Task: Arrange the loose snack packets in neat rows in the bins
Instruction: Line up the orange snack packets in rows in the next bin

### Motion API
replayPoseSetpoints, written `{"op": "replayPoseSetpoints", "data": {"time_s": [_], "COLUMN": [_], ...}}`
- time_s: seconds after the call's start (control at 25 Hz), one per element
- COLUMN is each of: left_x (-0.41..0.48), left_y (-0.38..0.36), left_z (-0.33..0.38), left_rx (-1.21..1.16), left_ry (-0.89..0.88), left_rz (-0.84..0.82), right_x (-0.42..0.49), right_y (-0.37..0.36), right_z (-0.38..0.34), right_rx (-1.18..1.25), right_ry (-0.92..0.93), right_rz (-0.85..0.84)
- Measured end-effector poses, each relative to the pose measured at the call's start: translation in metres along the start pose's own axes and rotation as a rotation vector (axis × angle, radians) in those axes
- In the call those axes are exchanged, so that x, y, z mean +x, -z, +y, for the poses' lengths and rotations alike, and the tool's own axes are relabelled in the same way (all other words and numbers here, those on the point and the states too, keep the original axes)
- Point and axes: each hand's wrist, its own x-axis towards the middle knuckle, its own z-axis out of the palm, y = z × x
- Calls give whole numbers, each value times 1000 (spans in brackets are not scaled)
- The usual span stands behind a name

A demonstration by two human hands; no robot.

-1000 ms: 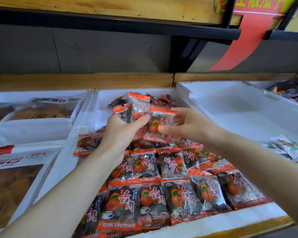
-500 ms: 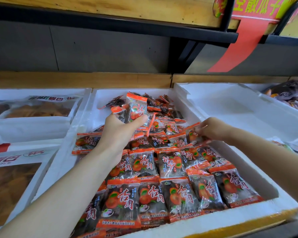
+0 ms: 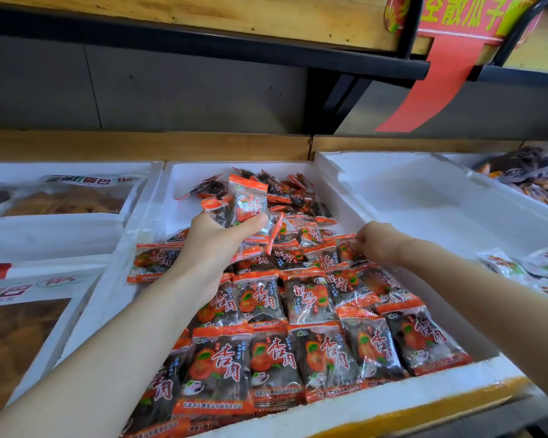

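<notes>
A white foam bin (image 3: 345, 191) in the middle holds orange-and-clear snack packets. Neat rows of packets (image 3: 310, 317) fill its near half, and a loose pile (image 3: 298, 197) lies at the back. My left hand (image 3: 215, 241) is raised over the bin and grips a small bunch of packets (image 3: 246, 200), thumb across the front one. My right hand (image 3: 377, 238) is low at the right end of the third row, fingers curled down onto a packet (image 3: 348, 251) there; the fingertips are hidden.
An empty white foam bin (image 3: 440, 197) stands to the right, with other packets (image 3: 525, 175) beyond it. Large bags of brown snacks (image 3: 64, 197) fill the left bins. A dark shelf (image 3: 203, 42) with a red sign (image 3: 450, 58) hangs overhead.
My right hand took a packet from beside the left hand, carried it down to the right end of the row and now holds it there. The left hand stayed raised with its bunch.
</notes>
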Motion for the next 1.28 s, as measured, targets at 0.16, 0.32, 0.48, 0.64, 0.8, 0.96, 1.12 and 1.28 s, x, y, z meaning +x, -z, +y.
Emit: {"op": "replayPoseSetpoints", "data": {"time_s": [0.16,0.32,0.48,0.64,0.8,0.96,1.12,1.28], "left_x": [-3,-5,-7,-7,-10,-17,-14,-11], "left_y": [0,0,0,5,7,1,4,2], "left_z": [0,3,10,14,17,20,15,14], "left_rx": [-21,-73,-106,-140,-238,-283,-208,-165], "left_ry": [2,35,34,49,90,92,65,72], "left_rz": [-18,-13,15,61,36,-91,-14,23], "right_x": [-10,-42,-69,-59,-55,-67,-67,-72], "right_y": [1,14,20,14,10,-13,-25,-14], "right_z": [-13,-49,-89,-92,-81,-81,-72,-70], "right_rx": [-31,334,1039,1121,880,275,287,746], "right_ry": [52,312,367,343,401,765,918,730], "right_rz": [171,405,-39,40,494,770,604,545]}}
